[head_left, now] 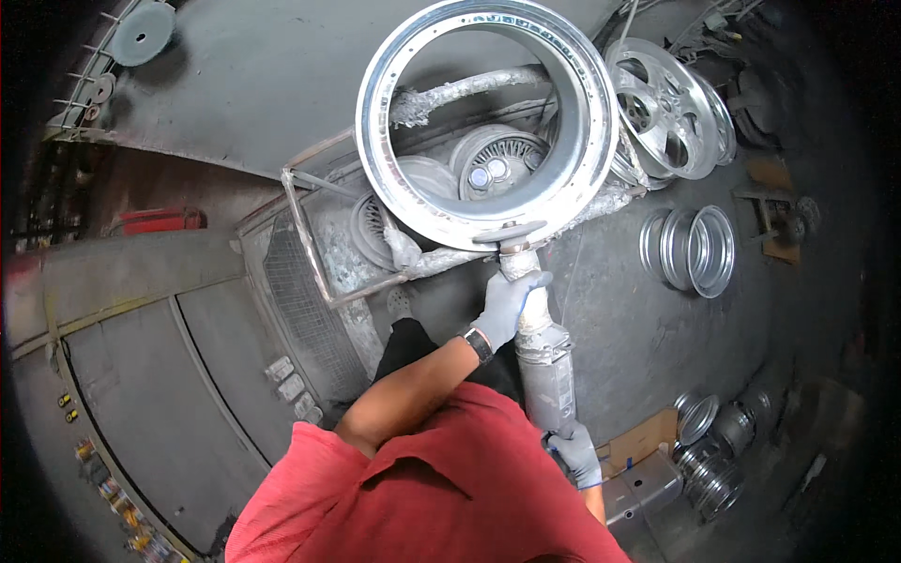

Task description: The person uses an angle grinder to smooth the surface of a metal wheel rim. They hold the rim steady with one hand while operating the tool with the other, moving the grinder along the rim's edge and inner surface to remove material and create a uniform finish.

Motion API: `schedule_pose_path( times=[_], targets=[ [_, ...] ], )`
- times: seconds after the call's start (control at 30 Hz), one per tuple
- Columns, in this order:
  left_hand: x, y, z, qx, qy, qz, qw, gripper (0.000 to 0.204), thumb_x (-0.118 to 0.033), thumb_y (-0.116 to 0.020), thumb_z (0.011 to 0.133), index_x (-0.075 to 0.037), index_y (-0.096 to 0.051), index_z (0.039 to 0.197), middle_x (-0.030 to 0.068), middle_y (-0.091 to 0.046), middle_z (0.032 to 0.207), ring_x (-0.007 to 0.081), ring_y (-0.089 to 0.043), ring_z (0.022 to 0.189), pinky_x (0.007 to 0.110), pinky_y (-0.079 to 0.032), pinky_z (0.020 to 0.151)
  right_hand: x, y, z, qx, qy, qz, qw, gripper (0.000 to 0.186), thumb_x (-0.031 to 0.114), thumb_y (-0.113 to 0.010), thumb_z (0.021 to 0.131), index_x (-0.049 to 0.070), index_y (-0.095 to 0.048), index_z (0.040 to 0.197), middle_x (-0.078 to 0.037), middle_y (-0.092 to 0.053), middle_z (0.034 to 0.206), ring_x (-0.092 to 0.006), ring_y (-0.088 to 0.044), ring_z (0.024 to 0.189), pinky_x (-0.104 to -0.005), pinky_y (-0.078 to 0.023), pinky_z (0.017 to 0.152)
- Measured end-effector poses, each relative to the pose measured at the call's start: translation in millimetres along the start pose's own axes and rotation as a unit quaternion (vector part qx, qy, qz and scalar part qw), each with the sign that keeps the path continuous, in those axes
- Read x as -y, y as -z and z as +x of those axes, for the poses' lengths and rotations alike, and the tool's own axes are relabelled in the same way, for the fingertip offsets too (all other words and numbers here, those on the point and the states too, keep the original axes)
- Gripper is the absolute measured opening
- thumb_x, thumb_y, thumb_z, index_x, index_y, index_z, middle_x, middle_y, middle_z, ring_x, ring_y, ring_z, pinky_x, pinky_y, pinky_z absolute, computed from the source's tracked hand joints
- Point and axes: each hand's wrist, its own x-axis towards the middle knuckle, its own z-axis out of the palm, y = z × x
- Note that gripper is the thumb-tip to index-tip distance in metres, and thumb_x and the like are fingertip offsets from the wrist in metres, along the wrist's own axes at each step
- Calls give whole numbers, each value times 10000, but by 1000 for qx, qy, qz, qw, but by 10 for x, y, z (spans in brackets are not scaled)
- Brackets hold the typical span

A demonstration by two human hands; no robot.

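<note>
The grey-gloved left grip (pixel 507 305) clasps the neck, and the grey-gloved right grip (pixel 574 452) the rear, of a dusty grey cylindrical power tool (pixel 546 380), its round grey disc (pixel 510 233) at the near edge of a large, polished silver metal rim (pixel 599 122).

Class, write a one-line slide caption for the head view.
Left hand and right hand, both gloved, hold a grinder with its disc at the lower edge of a silver rim.
</note>
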Motion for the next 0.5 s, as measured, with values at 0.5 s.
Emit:
schedule_pose_path(
  times=[0.5],
  targets=[
    [-1111, 1027, -208, 96, -34, 178, 979, 517, -93, -872, 820, -25, -663, 1288, 72, -722, 1112, 196, -685, 987, 345, -550, 887, 130, -2448, -91, 5, 82, 96, 992, 182, 65, -690, 884, -20, -691, 1046, -37, -710, 874, -127, -657, 770, -312, -541, 729]
  ],
)
